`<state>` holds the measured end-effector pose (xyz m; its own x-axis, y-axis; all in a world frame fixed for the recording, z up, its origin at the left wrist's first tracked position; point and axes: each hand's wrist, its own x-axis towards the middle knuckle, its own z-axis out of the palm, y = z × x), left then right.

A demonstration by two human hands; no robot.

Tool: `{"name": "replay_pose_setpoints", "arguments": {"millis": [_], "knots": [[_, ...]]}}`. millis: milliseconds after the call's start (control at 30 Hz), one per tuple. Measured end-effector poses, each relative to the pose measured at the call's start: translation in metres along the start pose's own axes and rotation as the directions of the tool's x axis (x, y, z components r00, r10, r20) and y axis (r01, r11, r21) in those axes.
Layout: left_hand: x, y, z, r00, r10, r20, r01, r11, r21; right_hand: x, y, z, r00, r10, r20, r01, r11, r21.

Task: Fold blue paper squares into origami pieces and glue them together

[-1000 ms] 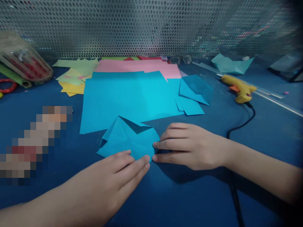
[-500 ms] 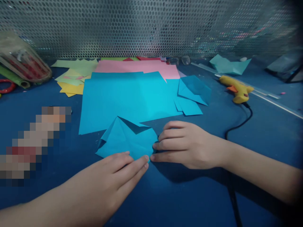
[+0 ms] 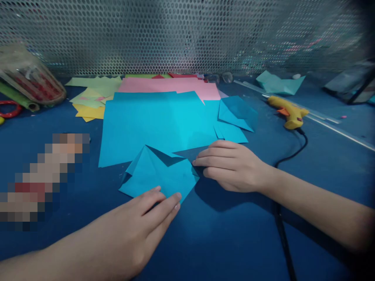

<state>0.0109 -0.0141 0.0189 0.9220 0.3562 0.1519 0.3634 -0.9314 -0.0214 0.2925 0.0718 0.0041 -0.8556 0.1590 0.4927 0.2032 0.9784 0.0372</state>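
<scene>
A partly folded blue paper [image 3: 159, 173] lies on the dark blue table in front of me. My left hand [image 3: 137, 228] lies flat with its fingers stretched out, the fingertips pressing the paper's near edge. My right hand [image 3: 233, 166] rests at the paper's right corner, fingers together and curled, the tips touching that corner. A large flat blue sheet [image 3: 158, 123] lies just behind the folded paper.
Pink [image 3: 172, 84], yellow and green sheets lie behind the blue sheet, smaller folded blue pieces [image 3: 237, 117] to its right. A yellow glue gun [image 3: 288, 111] with a black cord [image 3: 281, 218] lies at right. A perforated metal wall [image 3: 175, 35] closes the back. A clear container [image 3: 29, 78] stands far left.
My right hand has moved up from the paper's near corner to its right corner. My left hand has stayed on the near edge.
</scene>
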Motion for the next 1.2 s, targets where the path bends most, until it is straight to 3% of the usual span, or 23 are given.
{"name": "replay_pose_setpoints", "arguments": {"millis": [100,200,433,633,767,900,1033,1133,1200], "knots": [[0.000,-0.001,-0.001,0.998,-0.047,-0.034,0.044,0.997,-0.062,0.002,0.002,0.002,0.999,0.029,-0.042,-0.022,0.987,0.157],[0.004,-0.003,-0.003,0.994,-0.087,-0.062,0.079,0.989,-0.124,0.004,0.003,0.004,0.996,0.072,0.043,-0.082,0.942,0.325],[0.008,-0.004,-0.003,0.976,-0.152,-0.157,0.110,0.963,-0.246,0.006,-0.001,0.006,0.994,0.029,0.104,-0.049,0.979,0.196],[0.005,-0.006,0.001,0.987,-0.130,-0.091,0.099,0.954,-0.284,0.010,-0.004,0.004,0.993,0.059,0.101,-0.080,0.971,0.227],[0.007,-0.006,0.003,0.981,-0.139,-0.135,0.105,0.967,-0.233,0.014,-0.017,0.005,0.990,0.109,0.090,-0.130,0.950,0.284],[0.008,-0.006,-0.001,0.970,-0.185,-0.159,0.153,0.969,-0.196,0.022,-0.044,0.004,0.948,0.296,0.113,-0.316,0.864,0.392],[0.008,-0.006,-0.005,0.973,-0.168,-0.156,0.147,0.980,-0.135,0.029,-0.069,-0.001,0.881,0.423,0.212,-0.467,0.704,0.535],[0.008,-0.007,-0.003,0.968,-0.178,-0.179,0.161,0.981,-0.107,0.034,-0.079,-0.009,0.863,0.441,0.248,-0.492,0.617,0.615],[0.007,-0.010,-0.003,0.966,-0.210,-0.152,0.190,0.972,-0.137,0.035,-0.080,-0.014,0.886,0.416,0.205,-0.446,0.645,0.620]]}}
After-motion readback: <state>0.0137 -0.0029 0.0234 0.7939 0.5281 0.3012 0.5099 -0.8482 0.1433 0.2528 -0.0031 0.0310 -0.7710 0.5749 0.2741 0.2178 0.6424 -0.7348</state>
